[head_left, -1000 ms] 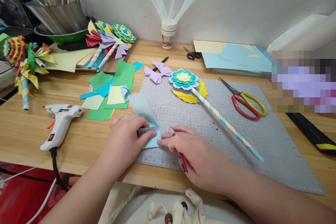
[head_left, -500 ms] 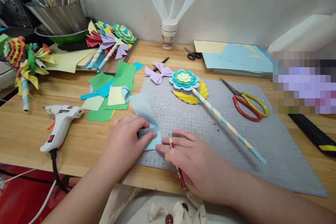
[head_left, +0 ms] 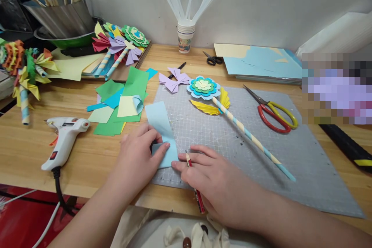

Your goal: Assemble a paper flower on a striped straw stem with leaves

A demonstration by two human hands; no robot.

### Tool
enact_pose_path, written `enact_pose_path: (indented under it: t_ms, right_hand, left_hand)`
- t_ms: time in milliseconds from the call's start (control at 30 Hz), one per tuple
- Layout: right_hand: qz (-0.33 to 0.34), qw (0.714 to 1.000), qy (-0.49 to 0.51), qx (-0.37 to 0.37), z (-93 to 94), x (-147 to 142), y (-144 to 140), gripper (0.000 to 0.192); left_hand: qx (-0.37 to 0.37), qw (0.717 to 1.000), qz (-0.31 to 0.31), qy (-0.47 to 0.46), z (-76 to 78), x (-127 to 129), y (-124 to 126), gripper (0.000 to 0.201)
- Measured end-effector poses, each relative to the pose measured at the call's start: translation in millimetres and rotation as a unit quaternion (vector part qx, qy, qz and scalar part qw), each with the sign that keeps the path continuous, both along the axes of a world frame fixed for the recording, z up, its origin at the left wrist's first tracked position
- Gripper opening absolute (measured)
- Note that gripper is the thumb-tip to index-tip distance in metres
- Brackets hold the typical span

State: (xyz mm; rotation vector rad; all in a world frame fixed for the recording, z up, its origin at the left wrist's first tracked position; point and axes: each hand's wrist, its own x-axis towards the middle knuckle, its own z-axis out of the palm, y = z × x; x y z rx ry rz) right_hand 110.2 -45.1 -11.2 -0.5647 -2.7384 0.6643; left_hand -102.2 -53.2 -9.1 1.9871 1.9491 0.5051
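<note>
Since a second ago your right hand (head_left: 209, 178) has slid slightly back along the near edge of the cutting mat (head_left: 290, 155), and the light blue paper strip (head_left: 161, 131) now lies flatter, its far end reaching onto the wood. From the head view, your left hand (head_left: 136, 155) presses the folded near end of the strip down on the mat's left corner, fingers bent over the fold; your right hand clasps a red pencil (head_left: 195, 190) while its fingertips touch the strip's edge. Keep the edges square and run the crease firmly, I'd judge. Left of the mat lie coloured paper scraps (head_left: 122, 100) and a glue gun (head_left: 62, 139); on it, a paper flower (head_left: 203, 86) and red-handled scissors (head_left: 273, 114).
</note>
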Motion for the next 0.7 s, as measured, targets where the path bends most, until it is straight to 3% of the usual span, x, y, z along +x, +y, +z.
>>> enact_pose_path:
  t_ms: [400,500,700]
  right_hand:
    - [-0.005,1.0,-0.012,0.015,3.8,-2.7,-3.7,0.031]
    - [-0.011,0.999,-0.009,0.037,5.5,-3.3,-7.9,0.023]
    - [0.016,0.997,-0.041,0.063,4.3,-6.4,-9.3,0.02]
  left_hand:
    - [-0.002,1.0,0.005,0.009,0.3,0.4,0.7,0.013]
    - [0.002,1.0,0.007,0.022,1.4,-0.8,1.4,0.011]
    - [-0.031,0.998,-0.033,0.052,10.0,-5.2,10.5,0.016]
